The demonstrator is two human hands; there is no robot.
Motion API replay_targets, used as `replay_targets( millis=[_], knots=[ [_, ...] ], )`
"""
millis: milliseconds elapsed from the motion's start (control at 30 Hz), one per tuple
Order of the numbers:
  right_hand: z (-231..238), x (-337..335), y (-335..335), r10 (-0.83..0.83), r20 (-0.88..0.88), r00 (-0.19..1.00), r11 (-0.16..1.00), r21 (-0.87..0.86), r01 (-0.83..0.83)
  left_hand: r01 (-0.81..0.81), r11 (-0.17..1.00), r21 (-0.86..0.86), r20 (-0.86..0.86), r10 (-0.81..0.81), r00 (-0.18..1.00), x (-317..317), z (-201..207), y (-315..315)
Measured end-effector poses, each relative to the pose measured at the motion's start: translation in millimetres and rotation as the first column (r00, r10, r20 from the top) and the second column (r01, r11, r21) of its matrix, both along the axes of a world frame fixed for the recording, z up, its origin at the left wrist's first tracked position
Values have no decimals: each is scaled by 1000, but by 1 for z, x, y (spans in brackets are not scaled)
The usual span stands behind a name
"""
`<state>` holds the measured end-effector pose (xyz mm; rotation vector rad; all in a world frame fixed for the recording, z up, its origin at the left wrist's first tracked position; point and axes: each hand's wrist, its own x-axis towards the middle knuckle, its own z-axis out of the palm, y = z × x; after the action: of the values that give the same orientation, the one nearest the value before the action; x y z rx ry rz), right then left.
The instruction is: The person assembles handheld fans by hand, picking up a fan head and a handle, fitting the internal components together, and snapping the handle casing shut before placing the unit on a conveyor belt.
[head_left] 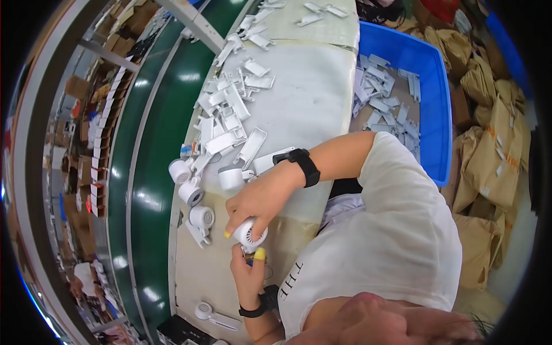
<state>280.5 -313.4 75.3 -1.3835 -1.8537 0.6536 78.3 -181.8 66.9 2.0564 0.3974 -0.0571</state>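
Note:
My right hand (261,198), with a black watch on its wrist, grips a small white round part with a grille face (250,233) from above. Just below it, my left hand (246,275), wearing a black wristband, holds the same part from beneath, its thumb in a yellow finger cot. Another yellow cot shows on a right fingertip. Both hands hover over the pale worktable (310,103). To their left lie three similar white round parts (191,192), and one white cylinder (231,177) stands just above my right hand.
A heap of flat white plastic pieces (230,109) covers the table's far side. A green conveyor belt (146,172) runs along the left. A blue bin (437,98) at the right holds more white pieces, with brown paper bags (489,155) beyond it. A white handled item (206,311) lies near the bottom edge.

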Motion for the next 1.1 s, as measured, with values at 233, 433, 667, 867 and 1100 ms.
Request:
replay_targets(
  millis=[233,433,667,867,1100],
  knots=[
    [-15,-17,15,-189,-299,935,967,110,231,-209,882,-423,106,277,955,12,10,-9],
    [-29,-6,-3,-290,-674,680,954,-145,263,-85,482,-872,250,588,769,52,-6,29],
    [-4,-5,4,-336,-281,899,941,-124,314,-28,480,-877,314,617,722,43,-19,37],
    [-25,76,0,-704,318,635,702,178,689,-138,615,-776,444,689,573,-4,-13,62],
    [-50,79,1,-481,478,735,870,155,469,-176,601,-780,421,710,564,-9,-8,67]
  ],
)
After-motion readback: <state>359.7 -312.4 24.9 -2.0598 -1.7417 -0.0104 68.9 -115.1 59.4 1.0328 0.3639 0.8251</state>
